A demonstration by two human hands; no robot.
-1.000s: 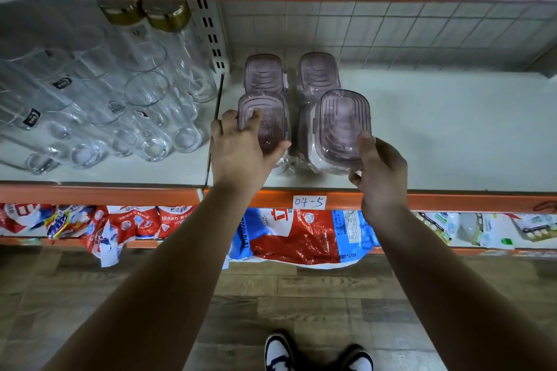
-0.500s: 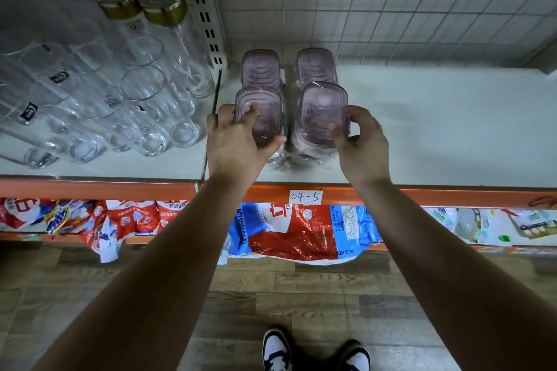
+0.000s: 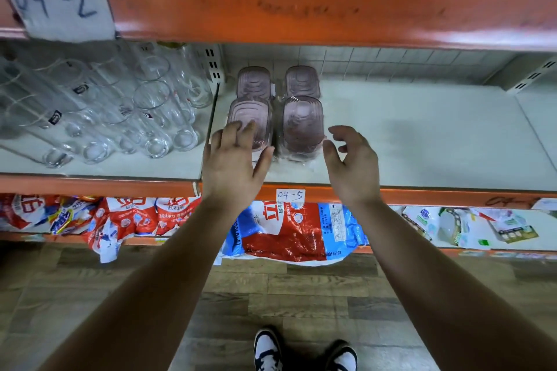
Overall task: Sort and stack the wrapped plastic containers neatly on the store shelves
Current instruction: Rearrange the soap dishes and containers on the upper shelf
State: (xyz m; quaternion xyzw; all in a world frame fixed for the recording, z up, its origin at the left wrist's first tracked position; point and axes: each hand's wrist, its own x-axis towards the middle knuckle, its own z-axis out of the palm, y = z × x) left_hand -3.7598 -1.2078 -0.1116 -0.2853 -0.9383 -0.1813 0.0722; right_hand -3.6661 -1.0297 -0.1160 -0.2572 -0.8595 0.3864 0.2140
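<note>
Four wrapped pink plastic containers are seen in a tight two-by-two block on the pale shelf point(image 3: 422, 135), just right of a crowd of clear drinking glasses point(image 3: 120, 117). The front right container point(image 3: 303, 126), which was gripped by the right hand half a second ago and held tilted above the shelf a second ago, is now set down level beside the front left container point(image 3: 250, 120), the two almost touching. The rear left container point(image 3: 254, 83) and rear right container point(image 3: 302, 81) are unmoved behind them. The right hand point(image 3: 352, 156) has been drawn back and is held apart from the front right container, its fingers loosely curled and nothing held. The left hand point(image 3: 235, 156), earlier wrapped round the front left container, is now flattened, its fingers point(image 3: 238, 132) straight and spread over the near edge of that lid; whether it is pressed cannot be told. A paper label marked 04-5 point(image 3: 290, 195) is fixed to the orange shelf edge between the wrists. A larger label marked 04-2 point(image 3: 57, 0), not seen before, is now in view on the orange beam above.
</note>
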